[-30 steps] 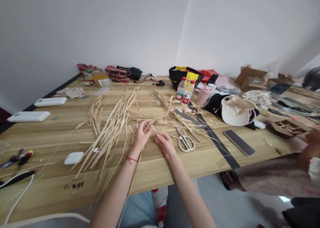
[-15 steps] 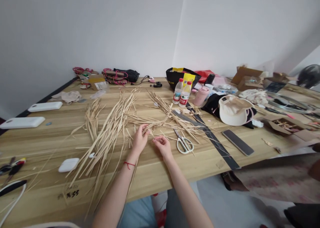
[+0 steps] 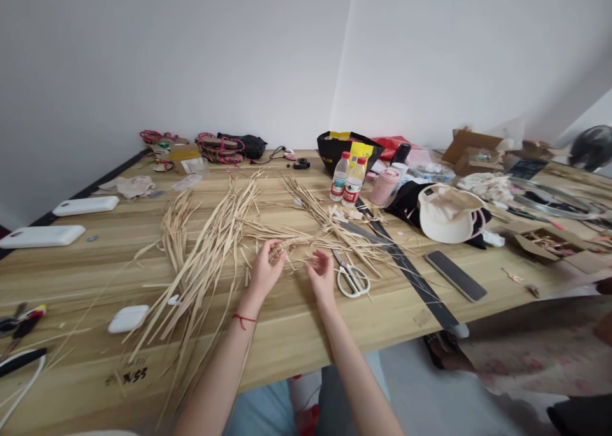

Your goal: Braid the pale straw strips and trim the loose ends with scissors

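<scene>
My left hand (image 3: 266,269), with a red string round its wrist, is closed on one end of a braided straw cord (image 3: 300,239). The cord reaches out to the right over loose straw strips. Just right of it, my right hand (image 3: 321,275) is held up with thumb and fingers apart and nothing visible between them. White-handled scissors (image 3: 352,279) lie beside my right hand. A large bundle of straw strips (image 3: 210,245) spreads to the left, and more straw strips (image 3: 351,241) lie behind the hands.
Two water bottles (image 3: 352,182), a pink cup (image 3: 384,186) and a black bag (image 3: 335,149) stand at the back. A cream cap (image 3: 447,213), a phone (image 3: 455,275) and a dark ruler-like strip (image 3: 415,283) are at right. A white earbud case (image 3: 128,319) lies left. Someone's patterned clothing (image 3: 530,340) shows at lower right.
My right hand has moved slightly right, away from my left, and its fingers have opened. The braided cord's far end has dropped lower. My left hand keeps its grip.
</scene>
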Demonstrator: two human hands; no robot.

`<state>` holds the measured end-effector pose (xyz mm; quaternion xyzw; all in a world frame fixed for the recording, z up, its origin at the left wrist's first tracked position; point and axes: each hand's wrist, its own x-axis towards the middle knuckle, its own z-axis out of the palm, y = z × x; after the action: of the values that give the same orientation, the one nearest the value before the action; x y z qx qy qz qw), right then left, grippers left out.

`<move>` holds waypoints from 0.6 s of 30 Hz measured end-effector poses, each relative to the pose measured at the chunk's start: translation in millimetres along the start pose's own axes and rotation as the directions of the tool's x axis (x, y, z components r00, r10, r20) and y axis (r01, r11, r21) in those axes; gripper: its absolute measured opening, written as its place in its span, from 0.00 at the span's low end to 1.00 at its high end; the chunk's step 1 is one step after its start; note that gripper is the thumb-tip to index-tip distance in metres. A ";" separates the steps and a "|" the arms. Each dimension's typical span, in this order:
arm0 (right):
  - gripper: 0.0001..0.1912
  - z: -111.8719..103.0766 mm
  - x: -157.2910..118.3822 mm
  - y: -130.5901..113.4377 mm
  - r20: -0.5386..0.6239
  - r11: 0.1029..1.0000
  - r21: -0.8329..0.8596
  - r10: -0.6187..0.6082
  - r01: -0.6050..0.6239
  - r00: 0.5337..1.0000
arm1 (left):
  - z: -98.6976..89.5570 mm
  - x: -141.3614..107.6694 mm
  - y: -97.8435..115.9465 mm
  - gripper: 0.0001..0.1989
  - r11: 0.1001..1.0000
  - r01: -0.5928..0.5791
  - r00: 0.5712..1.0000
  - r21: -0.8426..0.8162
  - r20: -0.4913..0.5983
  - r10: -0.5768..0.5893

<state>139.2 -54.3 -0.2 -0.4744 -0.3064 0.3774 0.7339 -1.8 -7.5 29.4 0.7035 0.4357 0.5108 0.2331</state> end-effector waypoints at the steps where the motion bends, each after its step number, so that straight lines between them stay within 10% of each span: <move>1: 0.25 -0.9 3.2 -1.5 -0.011 1.000 -0.009 -0.021 0.021 1.000 | -1.0 0.2 1.2 0.14 0.999 -0.028 1.000 0.024 0.011 0.028; 18: 0.15 -8.3 35.2 6.2 0.280 0.997 0.027 0.060 -0.070 0.958 | -5.7 -1.5 10.5 0.18 0.842 -0.242 0.970 0.481 0.129 0.205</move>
<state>162.9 -26.8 -5.8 -0.4128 -0.3838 0.4700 0.6793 -3.3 -14.9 38.9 0.8036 0.4578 0.3804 0.0002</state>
